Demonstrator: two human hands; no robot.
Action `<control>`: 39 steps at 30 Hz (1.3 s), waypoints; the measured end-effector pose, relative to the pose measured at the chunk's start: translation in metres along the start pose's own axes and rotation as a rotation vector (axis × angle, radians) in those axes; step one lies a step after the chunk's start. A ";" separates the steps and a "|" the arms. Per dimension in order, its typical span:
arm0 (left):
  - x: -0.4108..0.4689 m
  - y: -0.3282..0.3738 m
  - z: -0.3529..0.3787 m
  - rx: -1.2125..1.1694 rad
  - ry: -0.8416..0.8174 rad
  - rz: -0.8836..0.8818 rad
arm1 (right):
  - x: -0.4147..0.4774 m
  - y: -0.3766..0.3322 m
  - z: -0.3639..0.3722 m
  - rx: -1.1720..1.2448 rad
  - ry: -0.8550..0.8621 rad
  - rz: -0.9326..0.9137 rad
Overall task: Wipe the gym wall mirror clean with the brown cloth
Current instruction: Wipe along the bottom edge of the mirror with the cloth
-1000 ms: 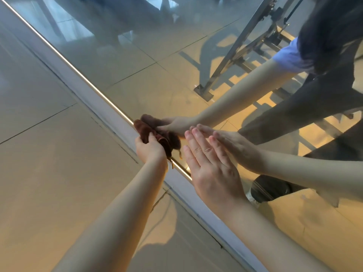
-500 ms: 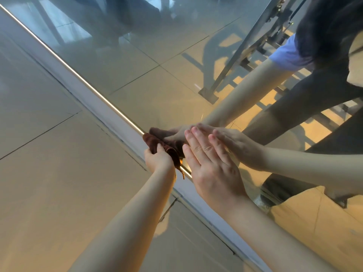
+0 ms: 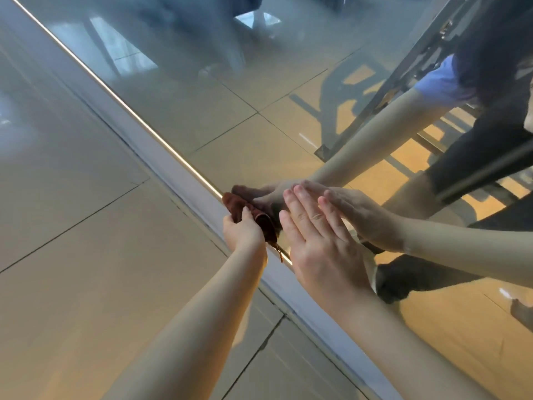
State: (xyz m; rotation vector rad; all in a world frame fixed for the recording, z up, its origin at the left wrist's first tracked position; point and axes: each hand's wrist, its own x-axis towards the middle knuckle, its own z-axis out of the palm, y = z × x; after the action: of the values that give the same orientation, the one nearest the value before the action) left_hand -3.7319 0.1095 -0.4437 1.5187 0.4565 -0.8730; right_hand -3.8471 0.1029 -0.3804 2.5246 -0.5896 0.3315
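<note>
Nearest, two bare forearms reach forward over a floor (image 3: 86, 226) of large, smooth beige tiles with thin dark joints and a soft sheen. The left hand (image 3: 243, 232) grips the brown cloth (image 3: 235, 206), fingers curled round it and the thumb lying on top. The cloth is bunched into a thick, crumpled wad with a nubby, towel-like texture. It is pressed against the very bottom edge of the mirror (image 3: 230, 125), where the glass meets a pale, flat strip (image 3: 178, 180) that runs diagonally along the foot of the wall. A frayed thread (image 3: 279, 254) hangs from the cloth's near end.

Just beside it, the right hand (image 3: 320, 243) lies open and flat on the glass, fingers straight and close together, holding nothing; its fingertips meet their own reflection. A thin bright line of light runs along the glass edge above the strip.

Farther on, the mirror surface looks hazy and greyish toward the top and clearer lower down. It reflects the same tiled floor in warm orange light, both arms, a pale blue short sleeve (image 3: 438, 85), dark clothing and a dark shoe (image 3: 403, 281). Behind those, the reflection shows the slanted, square-section steel bars of a metal frame (image 3: 389, 90) standing on a small flat foot plate, with its striped shadow across the tiles.
</note>
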 end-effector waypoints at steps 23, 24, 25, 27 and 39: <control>0.076 0.068 -0.009 -0.045 0.047 -0.015 | 0.098 -0.038 0.030 0.055 0.007 -0.032; 0.080 0.071 -0.011 -0.047 0.054 -0.016 | 0.103 -0.039 0.031 0.044 0.000 -0.045; 0.084 0.076 -0.012 -0.049 0.058 -0.014 | 0.108 -0.040 0.033 0.029 -0.004 -0.057; 0.095 0.090 -0.013 -0.054 0.066 -0.014 | 0.120 -0.043 0.035 -0.002 -0.018 -0.069; 0.130 0.134 -0.021 0.001 -0.002 0.184 | 0.180 -0.071 0.040 0.011 -0.057 -0.026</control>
State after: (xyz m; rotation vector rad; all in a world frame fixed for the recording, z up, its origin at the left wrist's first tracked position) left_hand -3.5464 0.0812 -0.4525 1.5342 0.3093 -0.7308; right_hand -3.6511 0.0744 -0.3835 2.5576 -0.5777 0.2546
